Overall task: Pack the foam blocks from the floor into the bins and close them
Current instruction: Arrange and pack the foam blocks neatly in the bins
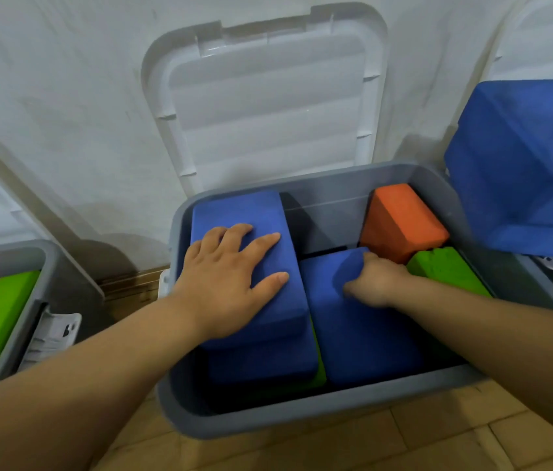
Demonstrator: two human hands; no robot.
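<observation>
Pressing: left grip (231,277) lies flat, fingers straight and spread, on the top blue block (244,212).
Gripping: right grip (377,280) curls its fingers over the far end of the right blue block (363,341).
Landmark: grey bin (302,413), uncovered, on the wooden floor (404,443).
Inside the bin, left: top blue block stacked on a second blue block (261,362); a green strip (320,375) shows beneath.
Inside the bin, right: right blue block sits lower; orange block (404,222) tilted in the far corner; green block (445,266) just beside it.
Behind the bin: white lid (268,113), upright against the wall.
Left of the bin: second bin (47,266) holding green and orange blocks.
Right of the bin: blurred blue shapes (523,164); support cannot be told.
</observation>
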